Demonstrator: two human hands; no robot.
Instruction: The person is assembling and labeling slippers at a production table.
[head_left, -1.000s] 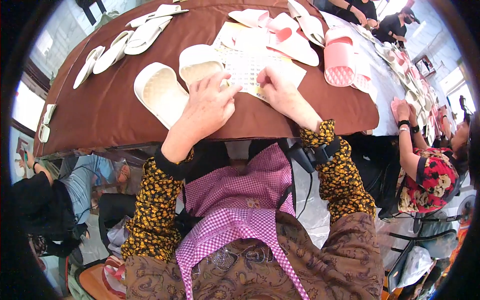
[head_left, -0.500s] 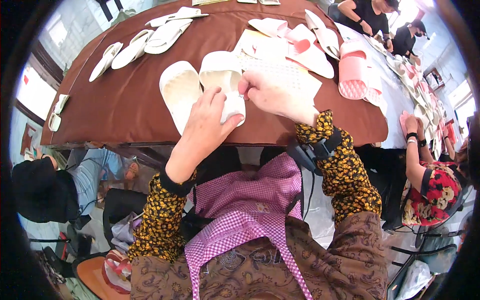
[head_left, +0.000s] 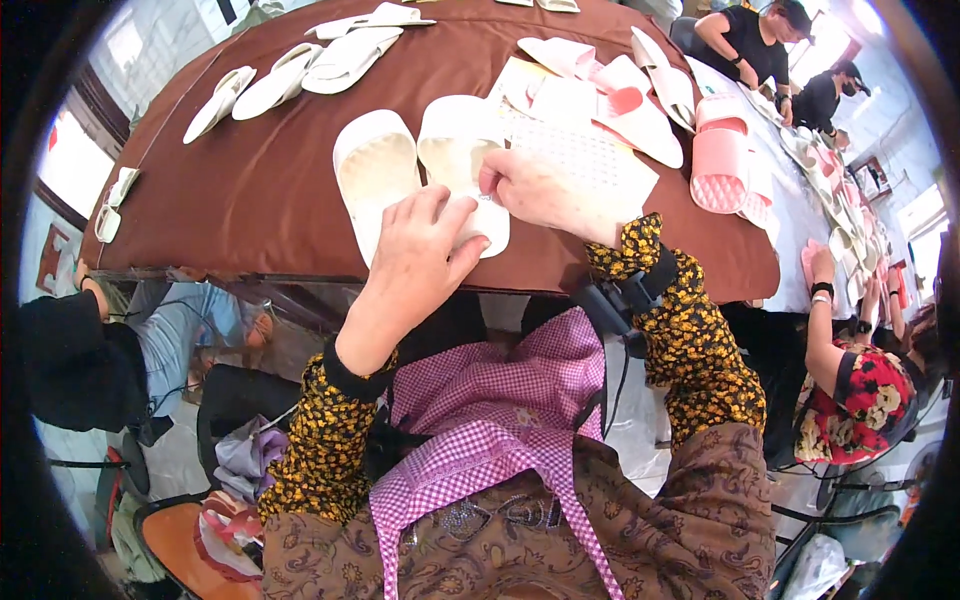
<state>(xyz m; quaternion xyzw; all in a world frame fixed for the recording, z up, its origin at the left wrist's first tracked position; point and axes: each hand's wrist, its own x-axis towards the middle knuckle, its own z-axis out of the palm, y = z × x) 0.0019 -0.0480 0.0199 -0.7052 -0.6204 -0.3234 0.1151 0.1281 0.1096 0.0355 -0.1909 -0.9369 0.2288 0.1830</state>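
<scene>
A pair of white slide slippers lies side by side on a brown-covered table, the left slipper [head_left: 375, 155] and the right slipper [head_left: 460, 135]. Fingers bent and thumb apart, my left hand [head_left: 415, 245] rests over the near part of the pair, its thumb along the right slipper's smooth white front. My right hand [head_left: 550, 190] is closed in a pinch at that slipper's inner side. A tiny shiny bit shows by its fingertips, too small to name. Under the right wrist lies a pale sheet [head_left: 625, 180] with rows of small marks.
Pink slippers [head_left: 720, 165] and white slippers [head_left: 270, 85] are spread on the brown cloth [head_left: 240, 215]. Along the right, another table holds many slippers [head_left: 840, 200]. A person in a red floral top [head_left: 860, 400] works there; another in black [head_left: 750, 45] stands farther off.
The view has shifted slightly, so the table's things sit a little farther right. My left fingers have drawn closer to the right hand's fingertips; the right hand keeps its pinch.
</scene>
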